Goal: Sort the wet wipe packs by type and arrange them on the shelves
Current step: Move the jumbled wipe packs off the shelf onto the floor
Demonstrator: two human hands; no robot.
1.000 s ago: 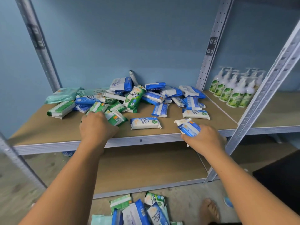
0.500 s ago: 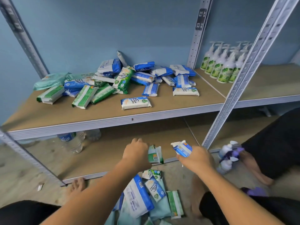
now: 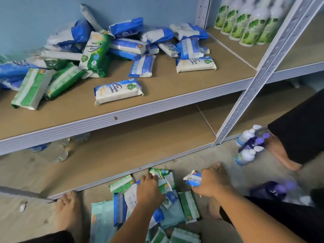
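While person crouches at floor pile [image 3: 100, 218], left hand [image 3: 150, 192] lies over green pack [image 3: 160, 172] at pile's far end, fingers [image 3: 147, 178] laid on it; grip cannot be told. Right hand [image 3: 213, 185] pinches small blue pack [image 3: 192, 178], curled round it. Packs judged light, soft, film slick; best taken across flat body, not by crimped end seal. Mixed heap [image 3: 105, 50] crowds rear of upper shelf [image 3: 122, 113]; front strip bare. Lower shelf [image 3: 140, 146] offers room, low metal lip. Slanted post [image 3: 254, 81] close on right; purple bottles [image 3: 249, 146] on floor beside it.
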